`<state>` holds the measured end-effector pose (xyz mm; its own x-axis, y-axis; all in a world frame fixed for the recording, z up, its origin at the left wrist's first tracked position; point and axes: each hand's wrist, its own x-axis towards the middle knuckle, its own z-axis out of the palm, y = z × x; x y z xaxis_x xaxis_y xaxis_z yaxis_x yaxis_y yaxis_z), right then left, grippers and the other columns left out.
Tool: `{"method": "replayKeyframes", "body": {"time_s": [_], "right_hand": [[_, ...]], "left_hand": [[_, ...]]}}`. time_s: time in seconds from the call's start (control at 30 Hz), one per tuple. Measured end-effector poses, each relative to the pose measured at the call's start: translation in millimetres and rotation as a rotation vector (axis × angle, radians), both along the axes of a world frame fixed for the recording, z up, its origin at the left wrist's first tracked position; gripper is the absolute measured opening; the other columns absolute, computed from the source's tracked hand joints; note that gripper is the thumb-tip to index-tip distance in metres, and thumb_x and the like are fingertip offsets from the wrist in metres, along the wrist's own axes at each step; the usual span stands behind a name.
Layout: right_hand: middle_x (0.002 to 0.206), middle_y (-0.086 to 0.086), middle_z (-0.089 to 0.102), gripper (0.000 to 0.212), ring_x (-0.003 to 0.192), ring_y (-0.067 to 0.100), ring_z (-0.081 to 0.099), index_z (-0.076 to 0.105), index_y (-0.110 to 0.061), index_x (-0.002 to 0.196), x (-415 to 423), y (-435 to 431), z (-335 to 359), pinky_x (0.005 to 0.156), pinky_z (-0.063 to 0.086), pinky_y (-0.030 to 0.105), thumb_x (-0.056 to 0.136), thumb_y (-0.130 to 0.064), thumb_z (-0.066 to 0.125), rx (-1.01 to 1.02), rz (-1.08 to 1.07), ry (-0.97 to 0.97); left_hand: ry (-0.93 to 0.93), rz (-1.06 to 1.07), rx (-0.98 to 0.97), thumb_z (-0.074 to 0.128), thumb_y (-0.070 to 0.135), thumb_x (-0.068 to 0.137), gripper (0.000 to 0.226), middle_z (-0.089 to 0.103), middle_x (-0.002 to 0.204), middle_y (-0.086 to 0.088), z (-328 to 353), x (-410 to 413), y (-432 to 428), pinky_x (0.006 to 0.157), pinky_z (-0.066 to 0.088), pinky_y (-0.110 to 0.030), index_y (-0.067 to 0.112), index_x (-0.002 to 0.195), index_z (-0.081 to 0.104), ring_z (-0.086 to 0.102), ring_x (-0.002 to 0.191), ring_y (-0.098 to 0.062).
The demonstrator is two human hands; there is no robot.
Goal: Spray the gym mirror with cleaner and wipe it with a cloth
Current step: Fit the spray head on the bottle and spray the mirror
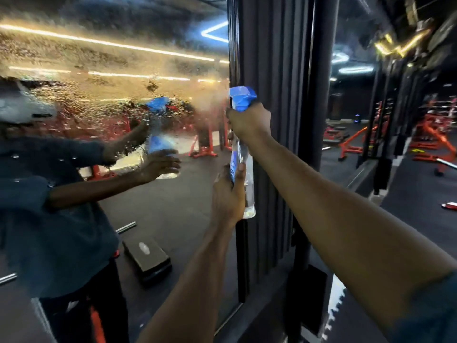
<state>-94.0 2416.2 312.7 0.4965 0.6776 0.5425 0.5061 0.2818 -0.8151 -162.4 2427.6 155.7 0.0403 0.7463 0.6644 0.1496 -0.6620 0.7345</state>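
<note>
The big gym mirror (106, 58) fills the left half of the view, its upper part covered in spray droplets. A clear spray bottle (243, 157) with a blue trigger head is held upright close to the mirror's right edge. My right hand (249, 120) grips its neck and trigger, and a mist leaves the nozzle toward the glass. My left hand (228, 194) holds the lower body of the bottle from the left. No cloth is in view.
A dark ribbed wall panel (274, 95) and a black post (321, 95) stand right of the mirror. Red gym machines (432, 142) and a second mirror lie further right. The mirror reflects me, a dark step box and metal bars on the floor.
</note>
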Motion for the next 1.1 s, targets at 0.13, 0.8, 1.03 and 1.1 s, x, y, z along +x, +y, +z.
{"method": "replayKeyframes", "body": {"time_s": [0.13,0.8,1.03,1.1], "right_hand": [[0.074,-0.008,0.055,0.02,0.058,0.007,0.055,0.054,-0.019,0.082,0,-4,-6,0.046,0.041,0.009,0.093,-0.023,0.07,0.0,0.05,0.017],[0.068,0.006,0.072,0.025,0.066,0.028,0.076,0.063,-0.018,0.071,-43,-68,-77,0.074,0.064,0.047,0.089,-0.032,0.073,-0.142,0.024,0.191],[0.067,0.005,0.072,0.018,0.06,0.026,0.075,0.069,-0.01,0.084,-81,-94,-78,0.068,0.065,0.043,0.089,-0.027,0.072,-0.136,0.09,0.164],[0.074,0.009,0.076,0.022,0.054,0.023,0.073,0.071,-0.003,0.09,-94,-101,-77,0.065,0.064,0.039,0.091,-0.025,0.07,-0.127,0.125,0.168]], "left_hand": [[-0.017,0.027,-0.021,0.037,0.072,0.099,0.053,0.058,0.071,0.007,-3,-6,-8,0.063,0.039,-0.013,0.025,0.08,0.053,0.057,0.066,0.003],[0.008,0.001,-0.2,0.028,0.083,0.083,0.078,0.066,0.085,-0.001,-68,-49,-92,0.076,0.052,-0.039,0.015,0.098,0.064,0.064,0.081,-0.018],[0.022,0.047,-0.176,0.03,0.082,0.087,0.073,0.068,0.093,-0.001,-70,-90,-120,0.075,0.053,-0.037,0.019,0.102,0.064,0.067,0.086,-0.017],[0.007,0.063,-0.168,0.033,0.08,0.088,0.066,0.069,0.092,0.0,-69,-102,-126,0.072,0.05,-0.03,0.022,0.1,0.063,0.067,0.085,-0.013]]}}
